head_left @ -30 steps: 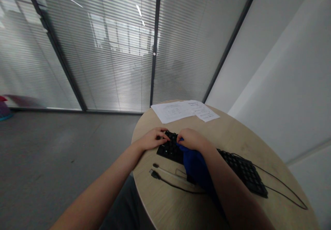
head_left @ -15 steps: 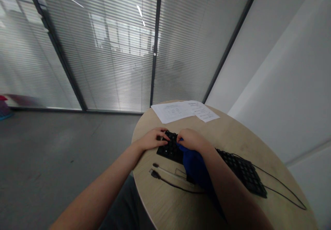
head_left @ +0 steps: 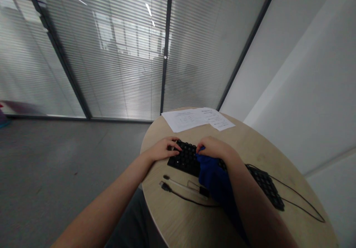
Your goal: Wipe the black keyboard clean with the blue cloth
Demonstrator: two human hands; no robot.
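Observation:
A black keyboard (head_left: 185,159) lies across a round wooden table (head_left: 250,144). My left hand (head_left: 162,148) rests on the keyboard's left end, fingers curled over its far edge. My right hand (head_left: 215,147) is closed on a blue cloth (head_left: 215,177), pressing it onto the keys near the middle. The cloth hangs down over the keyboard's front edge and under my forearm.
Two printed sheets of paper (head_left: 194,117) lie at the table's far edge. The keyboard's black cable (head_left: 299,198) loops on the right; its USB plug (head_left: 164,185) and a thin pen-like object (head_left: 178,181) lie in front. Glass walls with blinds stand beyond.
My right hand has slid the blue cloth a little to the right along the keys, uncovering more of the left keys. My left hand stays in place.

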